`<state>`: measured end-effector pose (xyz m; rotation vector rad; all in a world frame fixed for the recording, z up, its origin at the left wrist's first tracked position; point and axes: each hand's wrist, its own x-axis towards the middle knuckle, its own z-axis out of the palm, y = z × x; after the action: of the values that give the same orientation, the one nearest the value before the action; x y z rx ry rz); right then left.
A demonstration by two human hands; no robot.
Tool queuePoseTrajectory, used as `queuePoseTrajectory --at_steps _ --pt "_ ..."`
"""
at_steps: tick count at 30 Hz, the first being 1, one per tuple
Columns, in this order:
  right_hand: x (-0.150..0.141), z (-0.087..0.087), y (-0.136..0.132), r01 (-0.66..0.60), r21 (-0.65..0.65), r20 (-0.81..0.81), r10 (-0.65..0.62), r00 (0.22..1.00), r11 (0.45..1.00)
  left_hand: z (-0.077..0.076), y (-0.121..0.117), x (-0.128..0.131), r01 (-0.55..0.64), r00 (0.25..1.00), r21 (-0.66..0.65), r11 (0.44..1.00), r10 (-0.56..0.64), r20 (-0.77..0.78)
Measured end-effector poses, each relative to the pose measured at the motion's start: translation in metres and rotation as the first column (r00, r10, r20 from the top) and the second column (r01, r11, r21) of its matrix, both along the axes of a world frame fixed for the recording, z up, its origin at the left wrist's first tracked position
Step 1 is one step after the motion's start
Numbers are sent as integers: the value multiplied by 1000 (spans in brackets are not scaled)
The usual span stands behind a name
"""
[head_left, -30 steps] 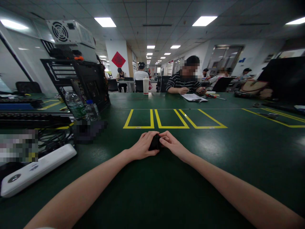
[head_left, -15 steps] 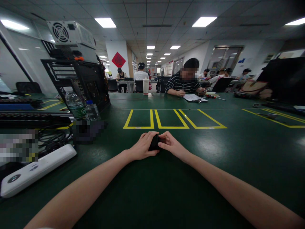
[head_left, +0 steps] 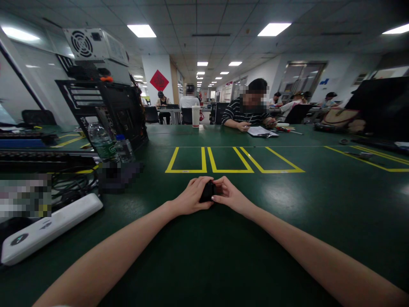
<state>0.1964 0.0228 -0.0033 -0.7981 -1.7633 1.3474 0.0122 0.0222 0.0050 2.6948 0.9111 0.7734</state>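
Item, small black object (head_left: pixel 207 192), one: held on the near side of the row of yellow tape outlines (head_left: pixel 232 171), below the gap between its left and middle frames; mostly covered by fingers, so exact type and contact with the green table (head_left: pixel 204 264) cannot be told. Left hand (head_left: pixel 191 196), placed nearer than the row's left frame: curled over the object, fingers across its top and far side, thumb along its near side, grasping it. Right hand (head_left: pixel 232 195), nearer than the row's middle frame: thumb and forefinger bent to the object's right end in an apparent pinch, the firmness of which cannot be told. Handling, as judged: light, stiff, probably of hard plastic, possibly smooth enough to be slippery; fragility uncertain. Best taken by its sides, the body being steadied in the left palm and the right end gripped by fingertips, without hard squeezing. Also listed: white cup (head_left: pixel 195 116), beyond the row; white bar-shaped unit (head_left: pixel 53 228), well left of the row and nearer.
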Motion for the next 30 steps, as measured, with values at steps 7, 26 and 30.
queuePoseTrajectory --at_steps 7,26,30 --pt "-1 1 -1 56 -42 32 -55 998 998 0 1 0 -8 1000 -3 1000 8 2" --pt "-2 0 2 36 -45 5 -36 999 998 -3 2 2 -23 1000 13 1000 23 -4" --pt "2 -1 5 -26 6 -17 26 1000 1000 -2 1 1 -19 1000 5 1000 19 -15"
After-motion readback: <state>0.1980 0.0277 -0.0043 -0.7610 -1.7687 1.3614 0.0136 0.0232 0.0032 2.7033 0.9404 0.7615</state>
